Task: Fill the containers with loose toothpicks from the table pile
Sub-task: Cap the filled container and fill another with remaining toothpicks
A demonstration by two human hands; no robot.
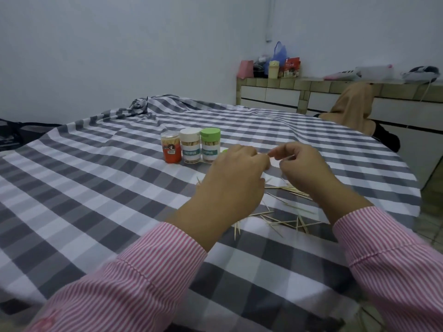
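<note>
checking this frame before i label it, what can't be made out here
- Head view: a green lid peeks out behind the left hand; what it tops is hidden.
- What the left hand's grip holds is covered by its own knuckles.
- The right hand pinches a toothpick; whether it holds more is too small to tell.
- Jar labels are blurred, unreadable.
- Part of the toothpick pile lies under both hands.

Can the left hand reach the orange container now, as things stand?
Probably yes. The orange container stands at the left end of the row, beyond the left hand, with only bare cloth between them, though that hand seems to be pinching toothpicks already.
</note>
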